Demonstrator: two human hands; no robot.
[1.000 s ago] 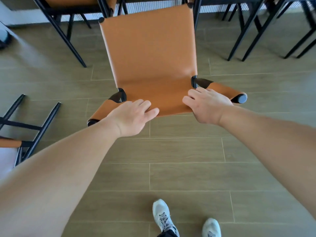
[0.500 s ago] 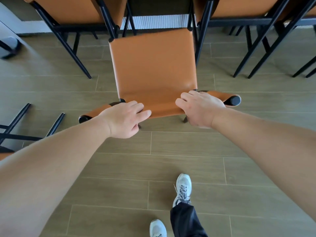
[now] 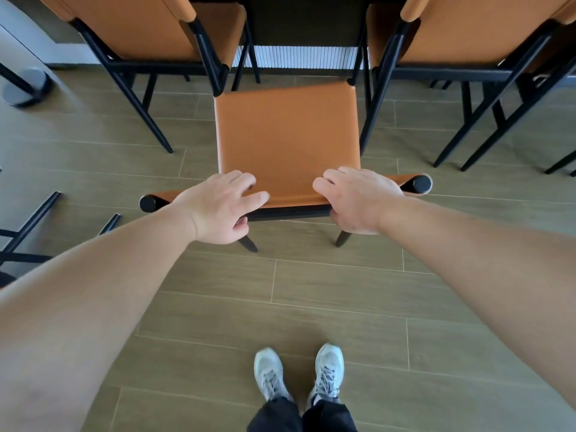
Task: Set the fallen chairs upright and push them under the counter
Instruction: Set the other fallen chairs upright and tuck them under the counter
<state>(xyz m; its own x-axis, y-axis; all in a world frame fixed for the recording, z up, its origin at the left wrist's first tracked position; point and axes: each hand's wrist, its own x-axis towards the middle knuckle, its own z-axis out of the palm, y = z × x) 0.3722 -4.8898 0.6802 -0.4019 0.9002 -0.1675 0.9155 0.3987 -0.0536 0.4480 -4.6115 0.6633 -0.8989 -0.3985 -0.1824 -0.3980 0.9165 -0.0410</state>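
Pushing the upright orange leather chair with black metal frame [image 3: 286, 141] straight between the two neighbour chairs [image 3: 140, 29] needs equal force from both sides. The left hand [image 3: 218, 207] and right hand [image 3: 355, 201] curl over its top rail (thumbs below). The counter edge is cut off; a fallen chair's black legs [image 3: 28, 226] show only partly at left.

- One head-worn wide-angle view looks steeply down and forward from standing height.
- It frames an orange chair [image 3: 288, 141], the floor [image 3: 327, 294] and white sneakers [image 3: 299, 374] close below.
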